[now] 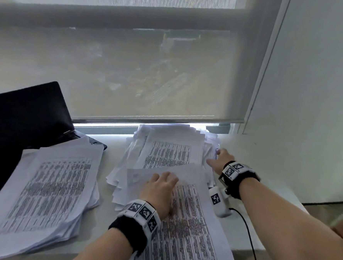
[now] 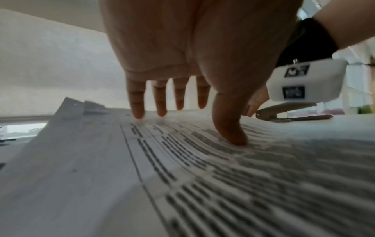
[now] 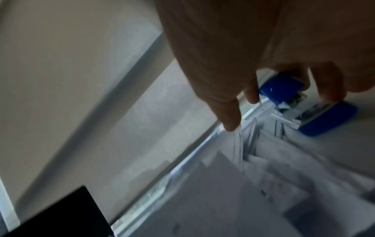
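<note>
Laptop: the laptop (image 1: 25,117) stands open at the far left of the desk (image 1: 104,226), screen dark.
Left stack: a stack of printed tables (image 1: 48,192) leans over the laptop's base, untouched.
Left hand: the left hand (image 1: 161,191) is spread, fingertips and thumb pressing down on the near printed sheet (image 1: 188,231), gripping nothing.
Middle pile: a loose, fanned pile of papers (image 1: 169,149) lies beyond that sheet, by the window.
Right hand: the right hand (image 1: 220,159) reaches past the pile's right edge, thumb and fingers apart, holding nothing I can see.
Stapler: the blue stapler (image 3: 310,110) lies just beyond those fingertips at the pile's far right corner, its long axis slanting across the fingers; I can't tell whether they touch it.
Next move: I'd say it's the right hand's grab, being much the nearer, closing across the stapler's length.
</note>
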Available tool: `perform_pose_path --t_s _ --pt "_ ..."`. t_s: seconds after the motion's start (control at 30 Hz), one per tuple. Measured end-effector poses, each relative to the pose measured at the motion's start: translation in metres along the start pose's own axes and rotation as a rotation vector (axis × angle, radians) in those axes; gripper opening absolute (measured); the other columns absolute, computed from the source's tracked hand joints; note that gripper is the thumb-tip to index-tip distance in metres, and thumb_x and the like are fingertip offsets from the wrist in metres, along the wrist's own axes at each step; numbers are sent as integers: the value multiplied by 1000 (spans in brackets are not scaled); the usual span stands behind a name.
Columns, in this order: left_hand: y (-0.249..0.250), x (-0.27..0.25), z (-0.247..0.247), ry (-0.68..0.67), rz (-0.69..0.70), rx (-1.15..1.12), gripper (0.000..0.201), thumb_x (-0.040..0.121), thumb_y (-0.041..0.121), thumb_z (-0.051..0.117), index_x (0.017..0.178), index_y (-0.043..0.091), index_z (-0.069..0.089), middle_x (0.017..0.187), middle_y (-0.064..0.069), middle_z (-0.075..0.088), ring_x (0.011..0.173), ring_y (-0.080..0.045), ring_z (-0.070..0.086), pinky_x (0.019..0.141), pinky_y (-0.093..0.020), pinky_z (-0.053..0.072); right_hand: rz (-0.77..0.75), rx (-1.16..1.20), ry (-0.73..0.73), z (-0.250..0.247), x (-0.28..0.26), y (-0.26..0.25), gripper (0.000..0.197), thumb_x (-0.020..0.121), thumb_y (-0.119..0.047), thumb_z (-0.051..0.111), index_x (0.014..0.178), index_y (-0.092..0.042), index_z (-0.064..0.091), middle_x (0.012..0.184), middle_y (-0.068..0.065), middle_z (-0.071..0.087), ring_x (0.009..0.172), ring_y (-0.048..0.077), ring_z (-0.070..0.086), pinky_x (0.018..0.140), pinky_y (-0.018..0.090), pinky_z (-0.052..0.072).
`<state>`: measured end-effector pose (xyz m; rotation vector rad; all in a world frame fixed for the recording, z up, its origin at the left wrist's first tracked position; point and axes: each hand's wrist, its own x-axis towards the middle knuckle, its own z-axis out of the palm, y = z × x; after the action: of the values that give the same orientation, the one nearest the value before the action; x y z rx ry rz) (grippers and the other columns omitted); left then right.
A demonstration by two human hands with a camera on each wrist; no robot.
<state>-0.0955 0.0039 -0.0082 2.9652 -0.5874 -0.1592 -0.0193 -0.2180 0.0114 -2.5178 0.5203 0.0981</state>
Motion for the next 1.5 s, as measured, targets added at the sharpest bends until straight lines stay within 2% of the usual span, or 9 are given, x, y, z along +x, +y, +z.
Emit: perform_pose_path --t_s 0.13,0.33,0.57,0.83,0.97,1.1,1.27,1.33,1.5 --pt "-15 11 -4 -96 -156 -29 129 59 58 84 153 31 -1 158 6 12 146 -26 9 118 -57 12 64 96 176 11 21 1 17 87 -26 59 100 -16 52 115 16 57 104 35 56 90 38 47" --pt "-18 19 -9 -151 -207 20 139 54 65 82 153 31 -9 156 1 11 146 -29 8 116 -65 4 95 755 344 0 10 -4 38 86 -9 62 120 -10 45 99 9 55 84 26 57 69 28 50" --pt "-27 19 -6 -165 -255 -49 146 45 73 80 152 34 -10 161 2 4 149 -28 1 115 -65 1 95 1527 -298 -4 -56 -11 20 81 13 49 81 -6 50 68 10 50 62 19 53 77 44 56" --pt "-40 16 -12 -174 -242 -47 139 45 84 71 153 30 0 157 5 23 145 -26 18 112 -68 -4 255 1428 -307 54 -81 10 22 82 11 38 70 -2 51 69 13 50 64 26 46 60 34 40" --pt "-59 12 -32 -125 -276 -113 100 63 58 81 146 30 31 136 4 55 126 -22 49 114 -49 30 212 1338 -268 61 -81 15 31 74 11 45 53 1 65 65 19 59 67 31 52 66 39 38" --pt "-79 -1 -36 99 -320 -709 66 73 22 85 130 18 53 92 2 66 79 -13 64 69 -16 49 206 1278 -248 64 -83 16 20 62 4 54 52 -1 70 66 19 65 77 33 51 75 42 36" --pt "-76 -33 -17 -10 -441 -1618 68 63 23 91 119 0 59 104 -22 70 85 -34 70 70 -44 59 178 1332 -233 62 -86 16 25 81 12 42 68 8 63 72 20 65 70 32 59 68 41 43" --pt "-67 -45 -2 -69 -478 -1569 69 57 22 93 114 -2 63 104 -23 72 97 -38 69 89 -53 54 169 1333 -227 62 -86 17 22 83 11 42 74 9 61 77 20 63 70 32 58 64 37 45" --pt "-50 -44 22 142 -594 -1246 47 65 25 90 95 -3 67 82 -17 74 75 -32 72 71 -50 60 192 1378 -208 59 -85 23 12 86 12 48 93 12 58 87 24 63 76 33 61 66 39 54"
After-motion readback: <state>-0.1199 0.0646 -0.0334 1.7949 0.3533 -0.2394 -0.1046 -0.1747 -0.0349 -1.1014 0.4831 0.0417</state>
